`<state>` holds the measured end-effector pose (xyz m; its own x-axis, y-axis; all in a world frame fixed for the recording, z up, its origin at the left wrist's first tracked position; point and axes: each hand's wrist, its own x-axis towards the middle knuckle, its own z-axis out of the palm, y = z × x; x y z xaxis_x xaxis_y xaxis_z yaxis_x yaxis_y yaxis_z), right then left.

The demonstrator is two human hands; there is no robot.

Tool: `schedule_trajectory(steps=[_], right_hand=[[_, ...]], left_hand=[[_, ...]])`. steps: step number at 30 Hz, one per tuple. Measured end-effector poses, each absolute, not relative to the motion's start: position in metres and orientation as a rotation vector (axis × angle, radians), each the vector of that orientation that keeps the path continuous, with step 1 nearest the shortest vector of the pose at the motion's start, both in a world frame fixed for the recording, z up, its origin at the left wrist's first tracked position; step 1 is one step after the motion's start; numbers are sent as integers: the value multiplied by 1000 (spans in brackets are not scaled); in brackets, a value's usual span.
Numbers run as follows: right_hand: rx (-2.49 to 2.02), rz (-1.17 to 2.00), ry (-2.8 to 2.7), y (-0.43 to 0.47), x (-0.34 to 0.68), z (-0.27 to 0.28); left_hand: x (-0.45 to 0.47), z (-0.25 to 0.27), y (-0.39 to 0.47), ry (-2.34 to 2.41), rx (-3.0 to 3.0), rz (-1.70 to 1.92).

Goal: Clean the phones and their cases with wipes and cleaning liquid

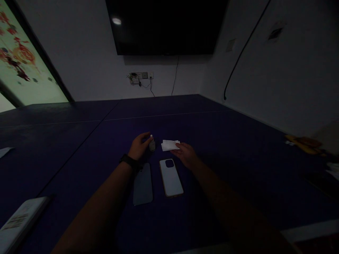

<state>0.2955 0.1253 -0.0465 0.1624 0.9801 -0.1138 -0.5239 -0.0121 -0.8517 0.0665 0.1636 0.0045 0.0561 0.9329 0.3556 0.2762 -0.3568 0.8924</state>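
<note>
My left hand [140,146], with a dark watch [129,161] on its wrist, has thumb and fingers pinched at the top of a small clear bottle [152,146] with a white cap. To its right, my right hand [187,155] grips a folded white tissue [169,145] by its right end, thumb on top and fingers beneath. Closer to me, a dark phone [143,187] lies flat below my left wrist. Beside it lies a pale phone case [171,179] with a brownish rim and a camera cutout at its far end.
All this lies on a dark purple-blue table [169,123] with seams across it. A white box [22,218] is at the near left. Yellow and white items [304,143] lie at the right by the wall. A large screen [166,28] hangs above sockets [141,75] with cables.
</note>
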Motion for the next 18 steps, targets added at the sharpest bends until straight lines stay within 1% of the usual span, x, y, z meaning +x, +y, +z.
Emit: schedule_trajectory(steps=[7,13,16,18], right_hand=[[-954,1350,-643,125,287,-48],[-1040,1386,-624,131,287,-52],[-1089,1420,-620,133,286,-53],[-1109,1441,-627,134,285,-52]], left_hand=[[76,12,173,1178,1671,1393],[72,49,159,1138,1613,1612],[77,65,145,1046,1608,1659],[86,67,137,962,1582,1617]])
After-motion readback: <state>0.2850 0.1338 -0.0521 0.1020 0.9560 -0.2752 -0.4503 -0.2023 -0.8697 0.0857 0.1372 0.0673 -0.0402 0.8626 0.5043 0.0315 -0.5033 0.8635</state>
